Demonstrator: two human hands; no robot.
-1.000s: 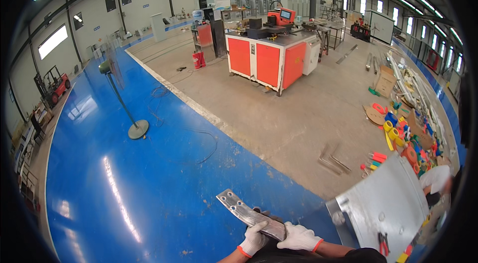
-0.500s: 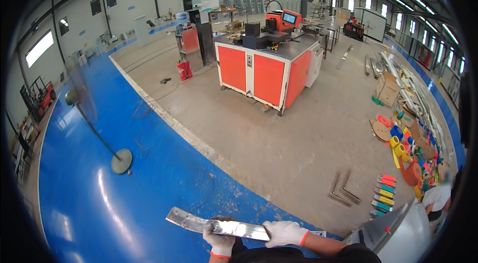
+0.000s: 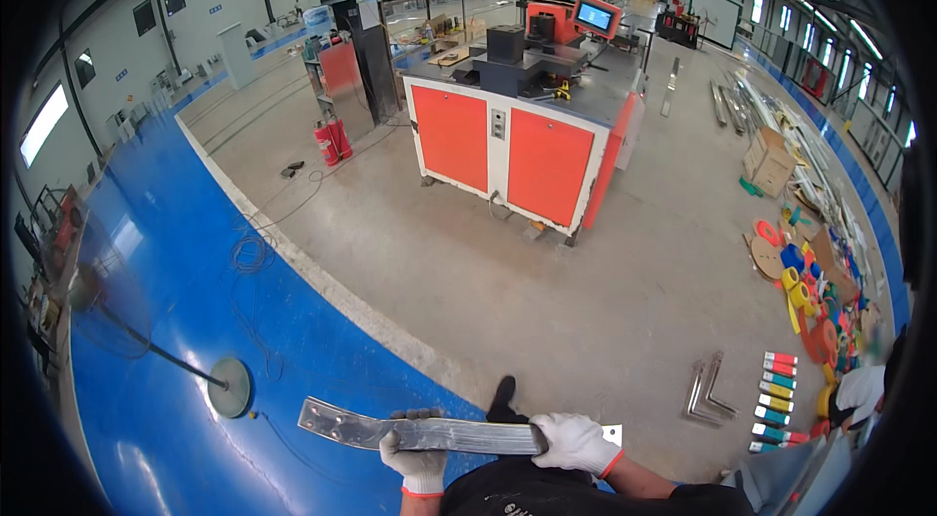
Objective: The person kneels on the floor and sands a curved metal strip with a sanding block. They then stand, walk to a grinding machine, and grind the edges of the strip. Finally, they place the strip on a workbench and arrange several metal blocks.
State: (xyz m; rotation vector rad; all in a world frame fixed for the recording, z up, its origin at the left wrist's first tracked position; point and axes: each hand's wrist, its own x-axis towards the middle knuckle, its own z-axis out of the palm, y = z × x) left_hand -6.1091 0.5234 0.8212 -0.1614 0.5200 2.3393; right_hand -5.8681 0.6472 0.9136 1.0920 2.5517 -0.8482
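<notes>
Both my hands wear white knit gloves with orange cuffs. Between them, in front of my body, they hold a long flat metal bar (image 3: 459,435), silvery, with a bend toward its left part and holes near its left end. My left hand (image 3: 414,462) is closed around the bar's middle from below, thumb on the near side and dark fingertips showing over the far edge. My right hand (image 3: 576,443) wraps over the bar nearer its right end, where a short holed piece sticks out past the glove. The bar lies roughly level, off the floor.
Ahead stands an orange-and-white machine cabinet (image 3: 500,153) with a screen. A pedestal fan (image 3: 230,387) and cables are on the blue floor at left. To the right lie angled metal bars (image 3: 705,389), coloured pieces (image 3: 778,389), tape rolls and a cardboard box (image 3: 769,163). Another person crouches at far right.
My view has shifted forward, so the machine looks nearer. A dark shoe now shows beyond the bar. The bar stays in both hands, tilted so that its bright reflection has dulled.
</notes>
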